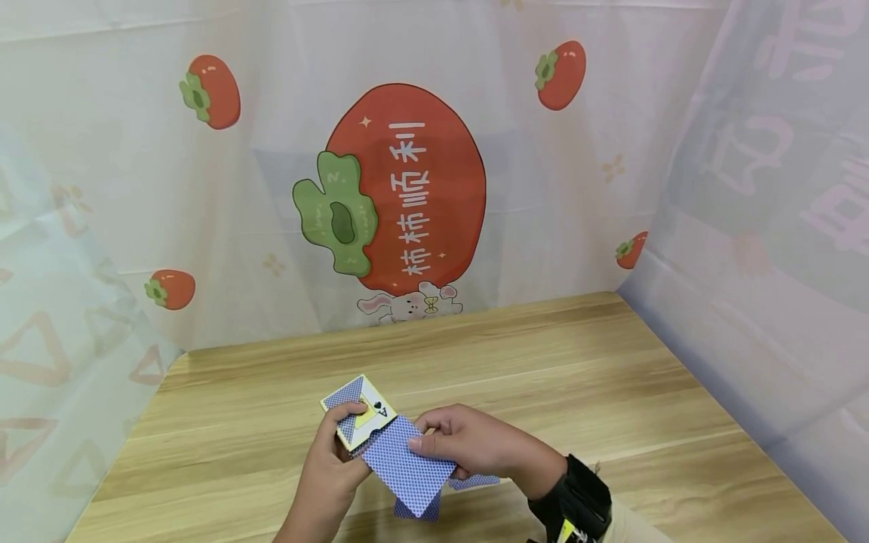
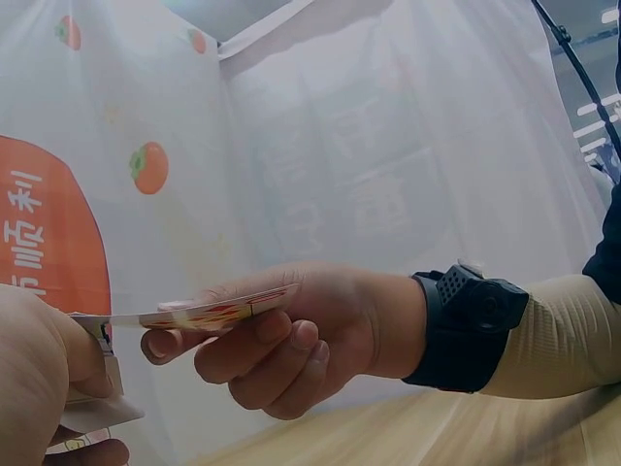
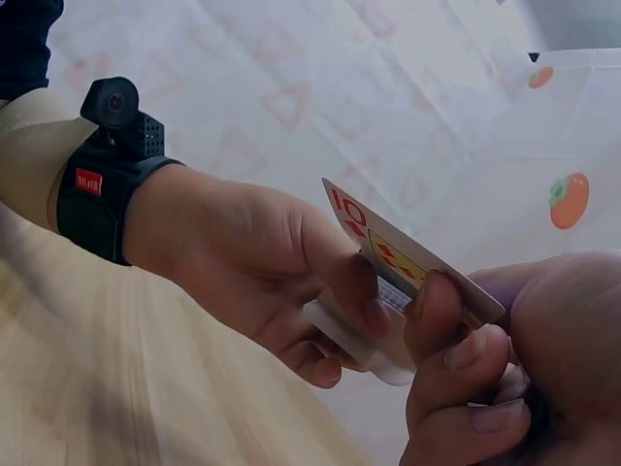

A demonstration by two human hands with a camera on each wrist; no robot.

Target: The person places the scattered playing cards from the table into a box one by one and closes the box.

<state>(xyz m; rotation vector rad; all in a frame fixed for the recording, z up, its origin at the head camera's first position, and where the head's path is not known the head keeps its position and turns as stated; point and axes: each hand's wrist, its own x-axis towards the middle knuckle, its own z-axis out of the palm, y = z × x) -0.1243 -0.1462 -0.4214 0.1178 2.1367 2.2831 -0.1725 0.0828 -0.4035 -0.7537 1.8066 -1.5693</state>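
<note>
Playing card and card box, held in both hands above the near part of the table

Left hand (image 1: pixel 333 456): bent, with a narrow thumb-to-finger gap filled by a small flat card box in blue check, white and yellow, marked "A" with a black spade (image 1: pixel 373 424). Thumb lies across the upper face, fingers beneath; box gripped, tilted.

Right hand (image 1: pixel 468 437): fingers curled, thumb pressed down; pinches a playing card with a blue-and-white patterned back (image 1: pixel 409 467). Almost no gap beyond the card's thickness. Right wrist view gives its underside: red 10, diamonds. Cannot tell whether a second card lies under it.

Card position: between the hands, slanting from the box's notched edge toward the near side. Far end meets the box; whether any of it sits inside, cannot tell.

Below, on the pale wood-grain table (image 1: pixel 577 369): one blue-patterned card (image 1: pixel 428 510) partly hidden under the held card's near corner; another blue-backed piece (image 1: pixel 478 481) to the right, mostly covered by the right hand.

Right wrist carries a black strap (image 1: pixel 577 494), cream sleeve (image 1: pixel 631 528) behind it. Far side: white fabric backdrop (image 1: pixel 271 90) with a large red persimmon print (image 1: pixel 455 196), smaller persimmons left and right.
</note>
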